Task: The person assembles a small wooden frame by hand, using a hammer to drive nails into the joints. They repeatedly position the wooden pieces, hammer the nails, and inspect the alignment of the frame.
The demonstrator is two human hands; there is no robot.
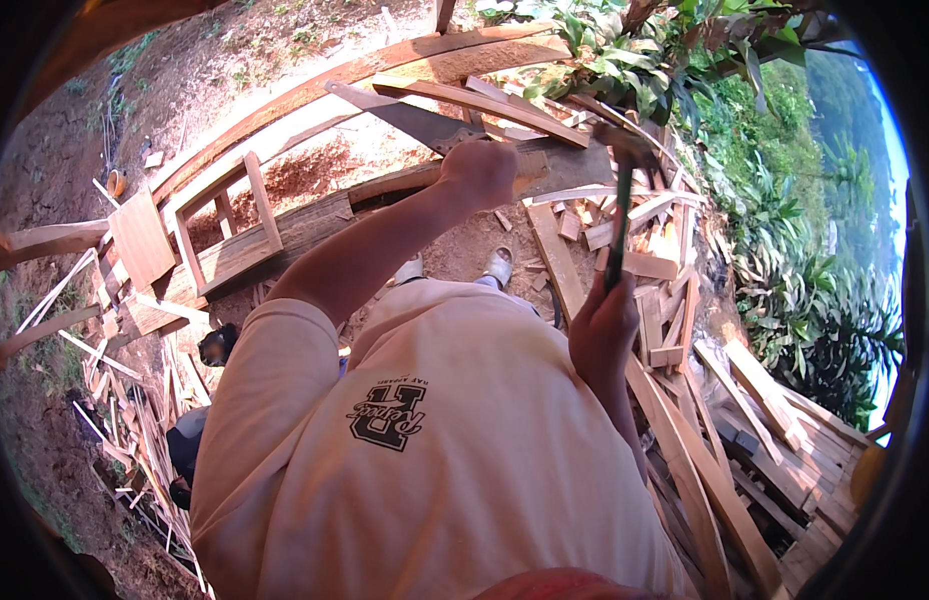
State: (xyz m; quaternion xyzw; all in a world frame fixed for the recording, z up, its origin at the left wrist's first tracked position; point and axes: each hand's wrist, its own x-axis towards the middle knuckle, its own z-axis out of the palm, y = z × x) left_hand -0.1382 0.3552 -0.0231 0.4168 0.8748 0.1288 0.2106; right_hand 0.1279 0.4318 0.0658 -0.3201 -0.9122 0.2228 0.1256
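My left hand [481, 172] is closed in a fist over the long wooden workbench [314, 215]. Whatever its fingers hold, if anything, is hidden. Just beyond it a handsaw [404, 118] lies with its blade pointing left; the handle end is partly covered near my fist. In my right hand [604, 325] is a hammer [621, 215], gripped low on its thin green handle. Its dark head is raised at the far end and smeared by motion, apart from the left hand.
A rectangular wooden frame [262, 200] and a flat board [142, 240] rest at the bench's left. Long beams [314, 85] lie beyond. Offcuts [584, 225] and planks [704, 470] pile up on the right. Leafy plants [784, 250] border a slope. My feet [497, 265] stand below the bench.
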